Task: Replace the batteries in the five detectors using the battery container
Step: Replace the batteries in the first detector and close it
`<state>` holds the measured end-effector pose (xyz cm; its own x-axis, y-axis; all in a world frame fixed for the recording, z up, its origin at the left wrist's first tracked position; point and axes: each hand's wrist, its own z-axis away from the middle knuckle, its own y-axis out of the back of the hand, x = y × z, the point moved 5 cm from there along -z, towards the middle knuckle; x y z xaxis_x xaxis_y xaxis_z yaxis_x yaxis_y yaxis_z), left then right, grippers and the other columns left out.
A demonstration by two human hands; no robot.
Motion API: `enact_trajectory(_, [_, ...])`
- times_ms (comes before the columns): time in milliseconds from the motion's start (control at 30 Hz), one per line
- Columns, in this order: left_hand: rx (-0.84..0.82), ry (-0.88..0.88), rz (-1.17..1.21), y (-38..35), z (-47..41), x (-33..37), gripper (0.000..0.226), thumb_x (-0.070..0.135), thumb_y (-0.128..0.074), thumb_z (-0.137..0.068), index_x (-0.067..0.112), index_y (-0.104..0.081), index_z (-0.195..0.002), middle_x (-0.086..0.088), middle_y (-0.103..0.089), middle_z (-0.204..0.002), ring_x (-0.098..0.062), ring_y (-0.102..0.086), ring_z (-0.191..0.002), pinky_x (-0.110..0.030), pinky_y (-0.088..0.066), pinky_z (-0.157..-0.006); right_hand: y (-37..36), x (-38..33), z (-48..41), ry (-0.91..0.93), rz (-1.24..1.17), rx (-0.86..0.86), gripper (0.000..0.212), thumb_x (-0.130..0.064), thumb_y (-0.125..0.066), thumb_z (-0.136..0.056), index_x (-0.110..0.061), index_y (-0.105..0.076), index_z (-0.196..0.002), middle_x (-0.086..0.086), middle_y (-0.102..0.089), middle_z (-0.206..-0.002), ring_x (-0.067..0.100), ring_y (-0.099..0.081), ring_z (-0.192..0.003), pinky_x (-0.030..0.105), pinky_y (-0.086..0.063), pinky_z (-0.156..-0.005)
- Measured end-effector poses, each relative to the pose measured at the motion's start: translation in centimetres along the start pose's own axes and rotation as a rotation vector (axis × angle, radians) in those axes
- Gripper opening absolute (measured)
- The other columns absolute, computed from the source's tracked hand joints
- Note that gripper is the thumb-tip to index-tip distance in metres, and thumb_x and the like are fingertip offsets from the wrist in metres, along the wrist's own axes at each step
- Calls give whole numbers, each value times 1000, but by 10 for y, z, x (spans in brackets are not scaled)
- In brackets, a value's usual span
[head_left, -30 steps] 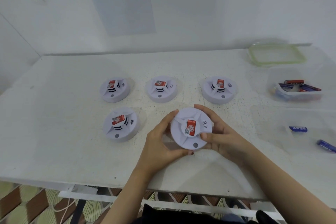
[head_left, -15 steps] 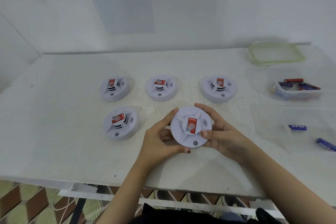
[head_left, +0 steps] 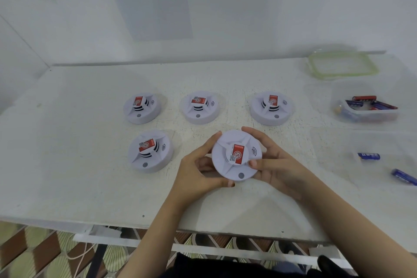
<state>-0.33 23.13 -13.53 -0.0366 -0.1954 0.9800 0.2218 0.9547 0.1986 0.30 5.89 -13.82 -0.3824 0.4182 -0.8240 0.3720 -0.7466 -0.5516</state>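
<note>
Detector [head_left: 236, 156] at near centre of table [head_left: 67, 165], face up, held between both hands. Left hand [head_left: 196, 171] curled round left rim, thumb tip along near edge. Right hand [head_left: 277, 165] curled round right rim, thumb laid on top face beside red label [head_left: 239, 152].

Against a second ago: grip unchanged, unit nudged slightly towards far side, label and grey button [head_left: 241, 175] at almost the same angle. Judged: no real twist yet, cover on, no battery exposed; first of five barely begun.

Round puck of smooth white plastic; raised centre hub, ribs running out to rim, glossy sticker with small code square. Probably slick, so firm rim hold wanted for twisting.

Near-left detector [head_left: 150, 151] and far row of three [head_left: 198, 107] alike in shape, dark vent slots under hubs, none touched. Table top white, rough, flecked.

Far right: clear plastic container [head_left: 370, 116] with blue and red cylindrical batteries [head_left: 361, 104]; green-rimmed clear lid [head_left: 343, 65] beyond it. Near right: two loose blue batteries [head_left: 369, 156], possibly in a second clear tub, outline faint. Printed sheet [head_left: 153, 2] on far wall, text unreadable.
</note>
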Motion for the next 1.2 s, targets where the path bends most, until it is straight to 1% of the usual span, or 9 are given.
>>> enact_trajectory(100, [-11, 0, -10, 0, 0, -1, 97, -7, -86, -56, 33, -46, -135, 3, -72, -109, -13, -69, -101, -25, -56, -78, 0, 0, 1, 5, -20, 2, 70, -6, -79, -66, -28, -55, -128, 11, -60, -127, 30, -60, -113, 39, -55, -82])
enact_trajectory(200, [-21, -1, -17, 0, -1, -1, 97, -8, -85, -58, 30, -44, -136, 9, -70, -111, -13, -68, -102, -24, -56, -78, 0, 0, 2, 13, -23, 29, 67, 11, -67, -74, -26, -53, -128, 10, -63, -123, 28, -62, -110, 37, -55, -80])
enact_trajectory(267, [-30, -5, -20, 0, -1, -1, 96, -8, -85, -59, 29, -43, -138, 13, -69, -113, -12, -68, -103, -24, -56, -79, -1, -1, 2, 14, -20, 37, 65, 10, -59, -76, -25, -51, -129, 9, -64, -122, 27, -63, -109, 37, -56, -80])
enact_trajectory(367, [-37, -8, -14, 0, -1, -1, 97, -7, -85, -59, 25, -42, -140, 12, -68, -116, -13, -67, -104, -23, -55, -79, -1, -1, 2, 14, -7, 29, 69, 8, -70, -72, -26, -51, -129, 9, -63, -123, 28, -62, -110, 38, -56, -80])
enact_trajectory(467, [-39, -17, -15, 0, -1, 0, 97, 9, -88, -56, 27, -42, -139, 11, -68, -117, -14, -67, -105, -24, -55, -80, -1, 0, 3, 11, -38, 4, 71, -4, -77, -65, -26, -53, -129, 11, -62, -125, 29, -61, -111, 39, -55, -81])
enact_trajectory(600, [-30, -8, -1, 0, 0, 4, 96, 20, -85, -52, 30, -43, -137, 13, -68, -116, -13, -67, -104, -23, -55, -79, -1, 0, 2, 11, -33, 5, 70, -5, -78, -65, -28, -55, -128, 11, -61, -126, 29, -61, -111, 39, -55, -81])
enact_trajectory(733, [-33, -9, -19, 0, -1, 4, 95, 8, -86, -55, 31, -43, -136, 16, -67, -116, -12, -67, -104, -23, -55, -79, 0, 0, 3, 20, -2, 42, 66, 11, -66, -74, -29, -54, -126, 8, -64, -122, 27, -63, -108, 37, -55, -79])
enact_trajectory(800, [-35, -7, -22, 0, -1, 3, 94, 2, -84, -57, 31, -43, -136, 16, -68, -114, -12, -67, -103, -23, -55, -78, 0, 0, 2, 22, 3, 46, 64, 8, -58, -75, -28, -52, -128, 8, -64, -121, 26, -63, -108, 38, -55, -80])
enact_trajectory(1200, [-51, -8, -31, -1, -1, 1, 94, -8, -83, -62, 27, -41, -138, 16, -64, -121, -11, -66, -105, -22, -55, -79, 1, 1, 2, 21, 0, 45, 64, 9, -59, -76, -27, -51, -128, 8, -65, -120, 27, -63, -108, 39, -55, -80])
